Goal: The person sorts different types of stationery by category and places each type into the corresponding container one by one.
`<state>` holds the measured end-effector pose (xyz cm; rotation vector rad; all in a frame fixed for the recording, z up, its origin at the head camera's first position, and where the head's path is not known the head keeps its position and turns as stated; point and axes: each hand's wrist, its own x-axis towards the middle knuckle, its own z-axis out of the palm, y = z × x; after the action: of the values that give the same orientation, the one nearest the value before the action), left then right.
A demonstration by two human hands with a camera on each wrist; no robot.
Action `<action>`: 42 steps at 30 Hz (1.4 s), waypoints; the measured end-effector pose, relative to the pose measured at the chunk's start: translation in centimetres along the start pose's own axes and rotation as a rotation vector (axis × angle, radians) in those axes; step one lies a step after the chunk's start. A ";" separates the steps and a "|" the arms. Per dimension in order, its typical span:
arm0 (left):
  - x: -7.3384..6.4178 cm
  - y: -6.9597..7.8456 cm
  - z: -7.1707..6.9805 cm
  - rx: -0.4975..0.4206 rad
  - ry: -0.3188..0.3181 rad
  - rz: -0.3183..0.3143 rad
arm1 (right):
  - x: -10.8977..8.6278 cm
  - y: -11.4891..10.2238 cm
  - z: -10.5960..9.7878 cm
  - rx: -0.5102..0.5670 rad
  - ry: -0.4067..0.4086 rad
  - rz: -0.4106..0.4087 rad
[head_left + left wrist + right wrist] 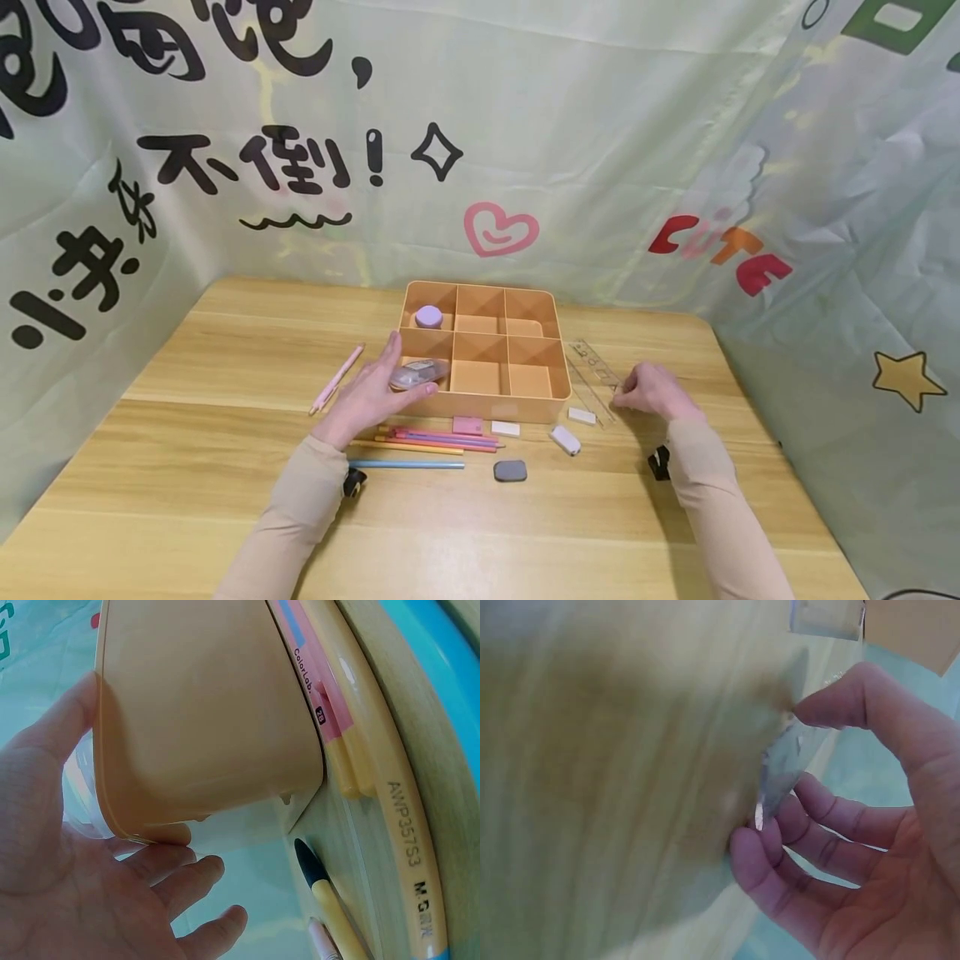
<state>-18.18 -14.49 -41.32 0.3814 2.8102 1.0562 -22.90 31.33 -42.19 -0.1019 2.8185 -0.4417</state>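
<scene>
My left hand [369, 396] grips the front left corner of an orange divided organizer box [480, 407], thumb along the front rim and fingertips against the left side. Beside that thumb, a clear-cased correction tape [420, 373] rests in the front left compartment; its clear casing [81, 791] shows partly behind the hand in the left wrist view. To the right of the box, my right hand [654, 392] pinches the end of a clear ruler with cut-outs [596, 362]. A transparent edge of the ruler [784, 761] shows between thumb and fingers in the right wrist view. Another clear ruler [591, 396] lies alongside.
A purple-lidded round item [428, 317] sits in the back left compartment. Before the box lie pencils [442, 439], a yellow pen [408, 448], a blue pen [420, 464], a pink eraser [467, 425], several white blocks [565, 440] and a grey eraser [510, 472]. Pink pens [336, 380] lie left.
</scene>
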 end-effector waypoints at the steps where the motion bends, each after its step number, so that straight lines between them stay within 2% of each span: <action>1: 0.0 0.0 0.0 0.001 0.000 0.001 | -0.1 0.1 0.1 -0.002 0.014 -0.008; 12: 0.0 0.1 -0.1 0.010 -0.005 0.004 | -1.0 0.5 1.4 0.017 0.212 -0.109; 19: 0.0 0.1 -0.1 0.007 -0.010 -0.010 | -1.8 0.4 1.6 0.084 0.332 -0.143; 25: 0.0 0.1 -0.1 -0.002 -0.012 -0.008 | -2.2 0.3 1.6 0.130 0.523 -0.174; 29: 0.0 0.0 0.0 -0.010 -0.012 -0.008 | -2.1 0.2 1.7 0.147 0.715 -0.247; 33: 0.0 0.0 0.0 -0.019 -0.014 -0.011 | -1.8 0.3 1.8 0.219 0.886 -0.316; 39: 0.0 -0.1 0.0 -0.021 -0.011 -0.007 | -1.6 0.1 1.7 0.416 1.013 -0.321; 42: -0.1 -0.1 -0.1 -0.021 -0.011 -0.010 | -1.5 -0.1 1.6 0.481 1.066 -0.350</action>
<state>-18.15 -14.59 -41.31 0.3702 2.7857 1.0776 -20.99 30.92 -43.17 -0.3457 3.5589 -1.6573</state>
